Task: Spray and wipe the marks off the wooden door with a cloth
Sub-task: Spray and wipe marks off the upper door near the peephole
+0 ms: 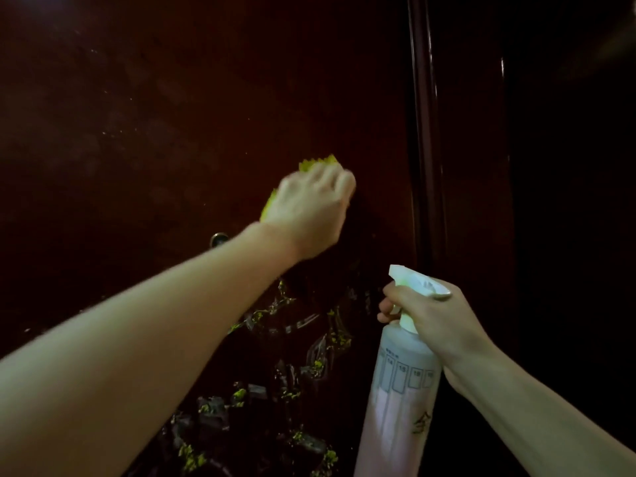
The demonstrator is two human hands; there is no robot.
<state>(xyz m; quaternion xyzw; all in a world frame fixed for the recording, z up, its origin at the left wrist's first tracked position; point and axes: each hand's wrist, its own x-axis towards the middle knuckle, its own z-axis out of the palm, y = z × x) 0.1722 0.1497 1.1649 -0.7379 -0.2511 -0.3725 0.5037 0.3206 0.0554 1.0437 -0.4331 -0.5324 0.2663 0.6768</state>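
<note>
The dark red-brown wooden door (172,115) fills the view. My left hand (309,208) presses a yellow-green cloth (318,163) against the door near its middle; the hand is blurred and the cloth shows only at its top and left edges. My right hand (433,321) grips a white spray bottle (399,390) by its neck at the lower right, a finger on the trigger, nozzle toward the door. Faint pale specks dot the door's upper left.
A round peephole (218,239) sits on the door just left of my left wrist. Torn remains of a sticker with yellow flecks (292,356) cover the lower door. A glossy door frame moulding (425,132) runs vertically at the right, with darkness beyond.
</note>
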